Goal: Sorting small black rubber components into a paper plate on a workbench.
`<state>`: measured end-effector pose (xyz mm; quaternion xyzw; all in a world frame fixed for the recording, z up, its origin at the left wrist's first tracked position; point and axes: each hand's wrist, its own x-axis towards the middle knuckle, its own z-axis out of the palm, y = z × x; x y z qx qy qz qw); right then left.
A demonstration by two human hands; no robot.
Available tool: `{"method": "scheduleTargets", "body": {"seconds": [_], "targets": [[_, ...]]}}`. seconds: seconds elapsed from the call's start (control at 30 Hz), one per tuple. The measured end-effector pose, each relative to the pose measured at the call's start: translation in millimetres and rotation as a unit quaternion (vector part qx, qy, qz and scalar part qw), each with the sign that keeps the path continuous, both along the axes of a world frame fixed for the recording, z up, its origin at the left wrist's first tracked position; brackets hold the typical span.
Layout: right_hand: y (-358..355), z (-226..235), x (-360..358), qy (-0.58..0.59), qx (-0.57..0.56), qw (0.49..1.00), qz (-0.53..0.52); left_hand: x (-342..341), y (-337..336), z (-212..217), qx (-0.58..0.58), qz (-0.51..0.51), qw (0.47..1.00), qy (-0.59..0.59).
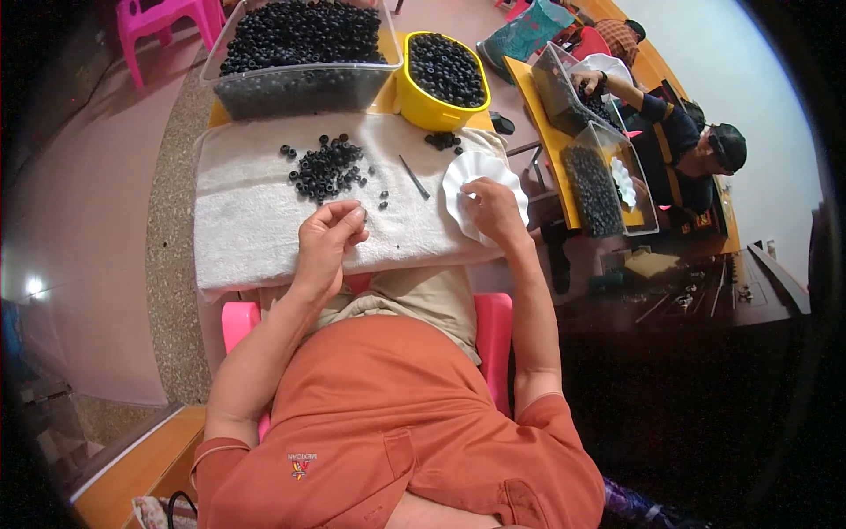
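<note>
My left hand (pixel 330 236) is closed in a pinch above the white towel, thumb against forefinger. What sits between those fingertips is too small to make out. Just beyond it lies a loose pile of small black ring-shaped pieces (pixel 324 173), with a few strays to its right. My right hand (pixel 493 210) reaches into a white dish with a wavy rim (pixel 476 167), fingers drawn together over its inside. Whatever they hold is hidden. Between the pile and the dish a thin dark pointed tool (pixel 414 177) rests on the towel (pixel 238 220).
A clear bin (pixel 304 93) heaped with black pieces stands at the far edge, beside a full yellow tub (pixel 441 116). A small black cluster (pixel 442 141) lies before the tub. At right, a co-worker (pixel 692 154) sits by two more bins (pixel 592 189). A pink stool (pixel 167 18) stands far left.
</note>
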<state>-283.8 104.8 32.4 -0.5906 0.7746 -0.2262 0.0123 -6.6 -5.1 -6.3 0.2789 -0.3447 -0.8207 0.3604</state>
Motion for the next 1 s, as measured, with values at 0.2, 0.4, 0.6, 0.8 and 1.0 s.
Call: {"method": "scheduleTargets", "body": {"seconds": [0.2,0.4,0.6,0.8,1.0], "targets": [[-6.9,2.4,-2.7,0.046,0.023,0.998,0.033,0.3,-0.1,0.2,-0.002,0.000,1.000,0.004],[-4.8,11.0,5.0,0.043,0.082,0.996,0.013,0.4,0.3,1.6,0.002,0.003,1.000,0.006],[4.1,6.8,4.3,0.024,0.037,0.999,0.006,-0.1,0.3,0.7,0.002,0.002,1.000,0.006],[8.7,9.9,0.6,-0.034,0.044,0.998,-0.007,-0.1,1.4,2.5,0.002,0.005,1.000,0.004],[8.3,18.1,1.5,-0.032,0.071,0.996,-0.031,0.2,1.9,4.8,0.010,0.009,1.000,-0.001]]}}
